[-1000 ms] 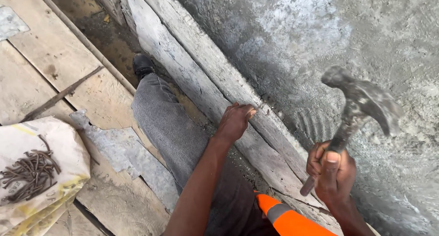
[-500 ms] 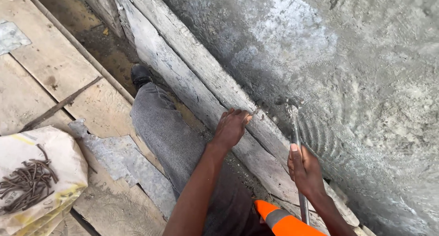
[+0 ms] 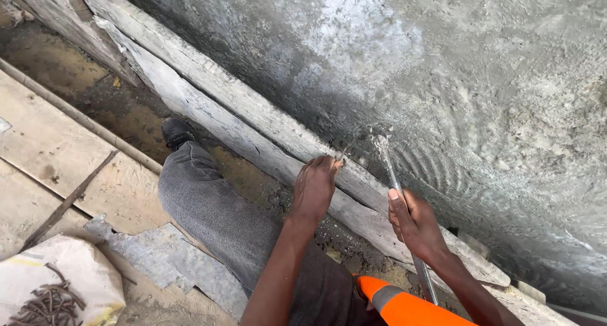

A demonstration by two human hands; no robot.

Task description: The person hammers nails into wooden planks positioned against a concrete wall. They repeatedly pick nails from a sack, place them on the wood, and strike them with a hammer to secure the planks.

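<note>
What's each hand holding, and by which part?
The right hand grips a hammer around its metal handle. The left hand pinches something small against the plank; what, cannot be told.

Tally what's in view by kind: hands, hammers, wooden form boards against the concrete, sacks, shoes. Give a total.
Hands: 2, the left hand on the upper form board and the right hand gripping the hammer
Hammers: 1, the hammer
Form boards: 2, with the lower form board
Sacks: 1, the sack of nails
Shoes: 1, the dark shoe
Total: 7

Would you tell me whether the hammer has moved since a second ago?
Yes. The hammer has swung down from raised to the plank beside the left hand.
</note>
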